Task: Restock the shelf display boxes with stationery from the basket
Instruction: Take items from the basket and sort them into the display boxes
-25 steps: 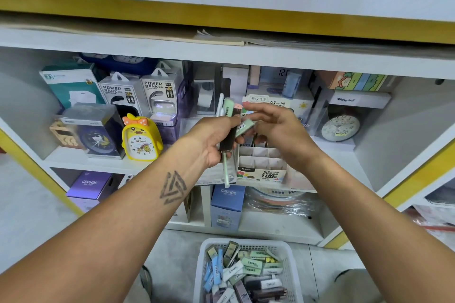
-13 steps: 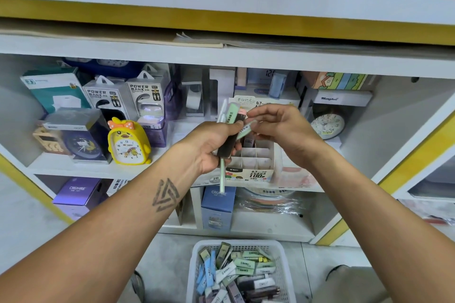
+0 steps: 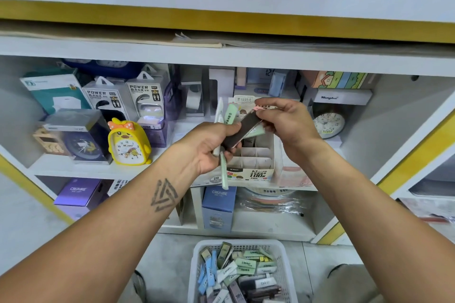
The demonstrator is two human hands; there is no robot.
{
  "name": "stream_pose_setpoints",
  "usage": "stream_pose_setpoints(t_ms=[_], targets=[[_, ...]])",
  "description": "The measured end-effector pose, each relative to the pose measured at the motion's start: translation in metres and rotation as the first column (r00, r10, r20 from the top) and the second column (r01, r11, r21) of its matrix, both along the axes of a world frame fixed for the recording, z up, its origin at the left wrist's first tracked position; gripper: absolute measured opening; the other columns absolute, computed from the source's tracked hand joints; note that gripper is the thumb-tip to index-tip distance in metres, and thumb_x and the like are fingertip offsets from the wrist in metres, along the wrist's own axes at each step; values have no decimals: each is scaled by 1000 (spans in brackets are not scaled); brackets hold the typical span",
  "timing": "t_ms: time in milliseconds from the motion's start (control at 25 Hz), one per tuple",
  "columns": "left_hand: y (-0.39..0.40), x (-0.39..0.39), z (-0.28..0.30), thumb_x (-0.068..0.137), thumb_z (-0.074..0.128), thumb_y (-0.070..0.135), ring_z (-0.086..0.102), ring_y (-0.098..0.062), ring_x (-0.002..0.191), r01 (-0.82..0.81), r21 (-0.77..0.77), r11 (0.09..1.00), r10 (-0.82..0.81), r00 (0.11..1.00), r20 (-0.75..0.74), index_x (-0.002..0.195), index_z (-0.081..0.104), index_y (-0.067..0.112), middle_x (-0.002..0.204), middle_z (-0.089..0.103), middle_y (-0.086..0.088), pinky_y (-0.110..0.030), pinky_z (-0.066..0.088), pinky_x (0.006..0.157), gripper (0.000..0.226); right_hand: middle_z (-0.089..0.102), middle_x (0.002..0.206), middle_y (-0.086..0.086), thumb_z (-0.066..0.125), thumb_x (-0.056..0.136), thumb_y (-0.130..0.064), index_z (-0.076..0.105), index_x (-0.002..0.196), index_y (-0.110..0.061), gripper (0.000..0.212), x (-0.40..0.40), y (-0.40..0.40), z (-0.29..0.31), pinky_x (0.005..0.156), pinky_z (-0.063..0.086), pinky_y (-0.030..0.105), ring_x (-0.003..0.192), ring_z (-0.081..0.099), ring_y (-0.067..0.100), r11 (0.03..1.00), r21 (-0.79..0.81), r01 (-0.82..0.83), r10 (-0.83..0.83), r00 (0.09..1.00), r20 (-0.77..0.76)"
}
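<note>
Head view: left hand (image 3: 209, 147) curled round a fan of slim pale-green and white stationery packs (image 3: 229, 115), right hand (image 3: 288, 123) pinching the upper end of a flat dark rectangular pack (image 3: 242, 131) above the white divided cardboard display box (image 3: 256, 162), white plastic mesh basket (image 3: 204, 253) of packs on the floor below.

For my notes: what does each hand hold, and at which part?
Left hand grips several slim packs at their middle; right hand pinches the dark pack at its upper end.
</note>
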State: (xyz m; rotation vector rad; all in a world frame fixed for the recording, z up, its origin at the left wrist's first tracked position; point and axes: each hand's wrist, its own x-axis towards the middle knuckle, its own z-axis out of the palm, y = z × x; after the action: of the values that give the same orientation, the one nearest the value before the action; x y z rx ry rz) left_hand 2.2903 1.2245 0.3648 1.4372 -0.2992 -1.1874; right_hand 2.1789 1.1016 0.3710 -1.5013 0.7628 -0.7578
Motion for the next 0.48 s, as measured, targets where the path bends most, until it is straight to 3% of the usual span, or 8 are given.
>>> stream_pose_setpoints(t_ms=[120, 360, 480], targets=[[-1, 3, -1, 97, 61, 22, 41, -11, 46, -47, 6, 999, 47, 999, 2, 103, 62, 13, 67, 55, -9, -16, 31, 37, 11, 71, 74, 6, 67, 88, 3, 77, 90, -8, 15, 2, -1, 1, 56, 48, 17, 51, 55, 8, 995, -49, 89, -88, 996, 34], [4, 16, 0, 100, 51, 14, 41, -10, 42, -163, 98, 982, 156, 985, 80, 87, 59, 9, 57, 56, -8, -17, 32, 38, 16, 70, 69, 4, 67, 88, 2, 76, 83, -11, 17, 1, -4, 4, 54, 49, 16, 47, 56, 5, 987, -109, 121, -115, 992, 57], [10, 24, 0, 100, 50, 11, 41, -12, 47, -250, 101, 963, 230, 957, 174, 87, 57, 7, 63, 55, -9, -20, 32, 42, 15, 73, 73, 2, 69, 89, -6, 77, 83, -17, 15, -9, -13, 7, 55, 49, 19, 52, 59, 7, 984, -163, 66, -73, 997, -35]])
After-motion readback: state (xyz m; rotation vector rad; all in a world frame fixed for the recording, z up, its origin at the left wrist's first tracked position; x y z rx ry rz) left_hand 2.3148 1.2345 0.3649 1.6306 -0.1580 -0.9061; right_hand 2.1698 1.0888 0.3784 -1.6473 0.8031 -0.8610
